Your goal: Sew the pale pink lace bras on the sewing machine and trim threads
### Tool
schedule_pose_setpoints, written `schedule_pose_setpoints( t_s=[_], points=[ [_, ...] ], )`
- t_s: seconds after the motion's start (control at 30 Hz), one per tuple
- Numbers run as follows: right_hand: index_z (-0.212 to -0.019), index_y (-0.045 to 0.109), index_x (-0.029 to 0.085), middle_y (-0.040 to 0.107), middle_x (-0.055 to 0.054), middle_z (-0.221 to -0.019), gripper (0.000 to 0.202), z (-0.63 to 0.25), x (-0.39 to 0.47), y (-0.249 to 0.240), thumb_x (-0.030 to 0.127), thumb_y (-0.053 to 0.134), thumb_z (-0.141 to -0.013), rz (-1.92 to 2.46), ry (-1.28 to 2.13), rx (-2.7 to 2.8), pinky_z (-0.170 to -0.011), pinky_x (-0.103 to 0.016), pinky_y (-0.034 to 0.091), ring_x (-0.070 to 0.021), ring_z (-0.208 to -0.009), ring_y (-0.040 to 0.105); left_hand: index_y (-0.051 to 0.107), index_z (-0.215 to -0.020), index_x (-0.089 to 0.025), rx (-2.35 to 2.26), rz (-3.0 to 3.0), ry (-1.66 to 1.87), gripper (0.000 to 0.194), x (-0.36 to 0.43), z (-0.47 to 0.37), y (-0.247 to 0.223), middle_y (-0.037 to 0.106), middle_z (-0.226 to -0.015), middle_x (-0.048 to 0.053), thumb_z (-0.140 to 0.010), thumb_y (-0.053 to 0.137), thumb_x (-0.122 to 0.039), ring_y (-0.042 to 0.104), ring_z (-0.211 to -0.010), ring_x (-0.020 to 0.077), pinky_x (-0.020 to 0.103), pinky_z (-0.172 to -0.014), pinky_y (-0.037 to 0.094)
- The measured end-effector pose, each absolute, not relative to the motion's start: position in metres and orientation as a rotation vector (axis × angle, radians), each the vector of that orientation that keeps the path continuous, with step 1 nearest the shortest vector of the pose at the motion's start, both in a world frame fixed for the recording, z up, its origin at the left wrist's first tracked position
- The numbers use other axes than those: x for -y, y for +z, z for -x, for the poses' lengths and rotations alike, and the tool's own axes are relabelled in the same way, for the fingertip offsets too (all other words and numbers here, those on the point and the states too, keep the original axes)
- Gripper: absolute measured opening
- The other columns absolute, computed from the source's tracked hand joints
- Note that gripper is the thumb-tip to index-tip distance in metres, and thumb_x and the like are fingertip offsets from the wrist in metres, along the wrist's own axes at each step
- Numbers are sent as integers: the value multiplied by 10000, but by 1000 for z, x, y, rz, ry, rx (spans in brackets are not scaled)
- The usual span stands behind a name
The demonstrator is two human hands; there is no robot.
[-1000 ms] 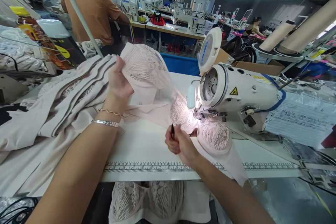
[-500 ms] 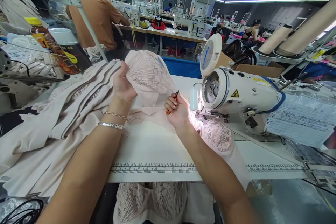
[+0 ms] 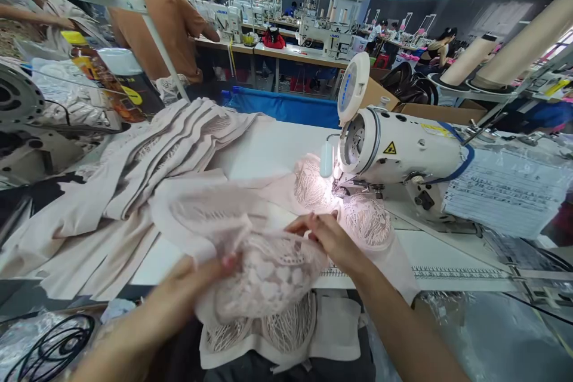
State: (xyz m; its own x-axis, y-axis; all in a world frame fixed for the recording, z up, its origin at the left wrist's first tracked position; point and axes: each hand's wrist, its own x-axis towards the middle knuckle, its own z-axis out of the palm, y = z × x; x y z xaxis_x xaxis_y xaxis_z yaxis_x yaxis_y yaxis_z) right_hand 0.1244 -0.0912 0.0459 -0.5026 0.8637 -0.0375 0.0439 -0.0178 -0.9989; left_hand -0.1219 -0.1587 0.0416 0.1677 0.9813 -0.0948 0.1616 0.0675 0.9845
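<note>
A pale pink lace bra [image 3: 264,271] hangs over the table's front edge, smeared by motion. My left hand [image 3: 203,277], also blurred, is closed on its left side. The fingers of my right hand [image 3: 329,239] pinch the bra's upper edge, just left of the sewing machine. Whether thread snips are still in that palm is hidden. Another lace bra piece [image 3: 367,221] lies under the lit needle area of the white sewing machine [image 3: 398,146], one cup on each side of it. On my lap rests a further lace bra [image 3: 290,328].
Layered pale bras [image 3: 147,167] cover the table's left side. Behind them stand a yellow-capped bottle [image 3: 96,77] and a dark can with a white lid [image 3: 129,83]. A written sheet [image 3: 505,191] lies right of the machine. Another person [image 3: 156,24] sits beyond.
Both hands have come down and nearer to me, bringing the lifted bra from above the table to its front edge. The orange-handled snips seen in my right hand no longer show clearly.
</note>
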Motion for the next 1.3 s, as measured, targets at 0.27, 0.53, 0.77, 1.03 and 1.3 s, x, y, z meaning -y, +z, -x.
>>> schedule_pose_setpoints(
  t_s=[0.27,0.53,0.77,1.03,1.3],
  points=[
    [-747,579,226,521,34,-585,177,-148,184,36,219,514,-912,1278,861,2078,-523,-246,296,-128,-516,434,755,-938,-235,-803,-1815,383,515,219,125,39,732,-708,49,-955,492,-677,697,-617,198,247,-541,552],
    [-886,638,218,682,-5,-737,147,-166,230,21,99,557,-911,1007,756,2216,-636,-254,424,-150,-646,611,738,-1127,-251,-820,-2604,482,257,183,76,46,526,-1505,117,-978,557,-143,474,-1405,324,532,-1111,463],
    [-769,654,228,656,22,-640,195,-196,232,47,195,627,-959,762,1130,2267,-561,-243,403,-119,-567,562,741,-758,-256,-496,-2467,304,157,174,92,60,581,-1482,20,-910,705,-240,486,-1414,300,605,-1231,232],
    [-686,606,220,557,0,-640,427,-206,218,16,562,624,-941,771,1477,1982,-533,-275,377,-137,-580,499,571,-612,-162,-635,-1289,495,476,193,87,9,506,-574,-23,-913,654,-522,427,-546,99,231,-542,359],
    [-538,443,235,439,35,-472,569,-190,225,-18,640,674,-865,934,1841,1254,-446,-276,226,-116,-434,316,396,-527,-168,-609,-580,754,598,217,64,-20,341,-465,-75,-752,843,-495,272,-407,32,172,-417,223]
  ],
)
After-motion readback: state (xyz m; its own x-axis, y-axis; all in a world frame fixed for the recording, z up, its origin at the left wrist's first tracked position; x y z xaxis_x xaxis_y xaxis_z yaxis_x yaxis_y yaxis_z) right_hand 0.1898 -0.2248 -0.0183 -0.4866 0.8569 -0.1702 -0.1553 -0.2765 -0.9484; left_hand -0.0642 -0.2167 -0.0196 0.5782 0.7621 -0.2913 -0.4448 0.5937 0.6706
